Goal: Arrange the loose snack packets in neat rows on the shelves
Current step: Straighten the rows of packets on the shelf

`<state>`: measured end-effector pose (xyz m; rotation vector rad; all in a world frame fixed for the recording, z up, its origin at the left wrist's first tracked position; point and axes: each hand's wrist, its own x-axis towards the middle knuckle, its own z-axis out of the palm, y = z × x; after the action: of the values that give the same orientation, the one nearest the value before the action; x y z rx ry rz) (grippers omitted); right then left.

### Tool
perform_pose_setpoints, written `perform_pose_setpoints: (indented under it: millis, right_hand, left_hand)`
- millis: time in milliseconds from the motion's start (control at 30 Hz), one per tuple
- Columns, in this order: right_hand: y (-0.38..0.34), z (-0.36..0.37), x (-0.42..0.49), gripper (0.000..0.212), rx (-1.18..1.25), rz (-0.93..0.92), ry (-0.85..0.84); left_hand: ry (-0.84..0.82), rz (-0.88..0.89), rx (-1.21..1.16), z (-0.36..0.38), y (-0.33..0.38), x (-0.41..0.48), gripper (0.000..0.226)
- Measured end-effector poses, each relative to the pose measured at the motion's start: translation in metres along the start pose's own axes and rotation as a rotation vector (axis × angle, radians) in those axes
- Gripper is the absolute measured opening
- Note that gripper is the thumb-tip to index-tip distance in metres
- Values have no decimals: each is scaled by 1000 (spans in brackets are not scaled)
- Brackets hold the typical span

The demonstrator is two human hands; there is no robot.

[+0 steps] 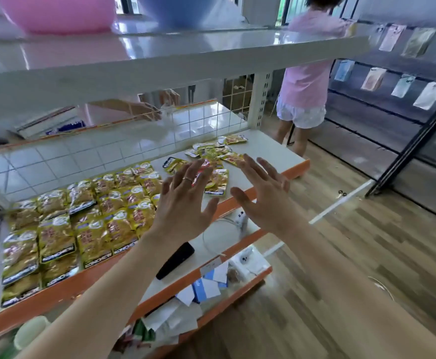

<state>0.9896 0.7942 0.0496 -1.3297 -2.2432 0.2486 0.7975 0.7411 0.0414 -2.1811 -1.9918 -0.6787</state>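
Left hand (186, 200) and right hand (261, 198) are held wide — fingers spread, nothing gripped — above the loose packets (213, 151) scattered at the right end of the shelf (271, 149). Each should be lifted singly and laid beside the rows (87, 218), edges aligned.

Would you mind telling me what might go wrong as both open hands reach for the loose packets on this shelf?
One packet lies close to the front edge of the shelf, just beyond the left hand; a sweep might knock it off. The loose packets overlap, so the right hand may scatter them. The left forearm passes near the neat rows and might nudge them.
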Motion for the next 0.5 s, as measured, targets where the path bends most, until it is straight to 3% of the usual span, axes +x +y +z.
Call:
perform_pose_setpoints:
  millis: [233, 500]
  right_hand:
    - [53, -10, -2, 62, 29, -25, -112]
    - [55, 29, 36, 61, 152, -36, -186]
  left_hand:
    - [-32, -75, -3, 31, 35, -1, 69]
    - [-125, -199, 118, 37, -7, 2, 77]
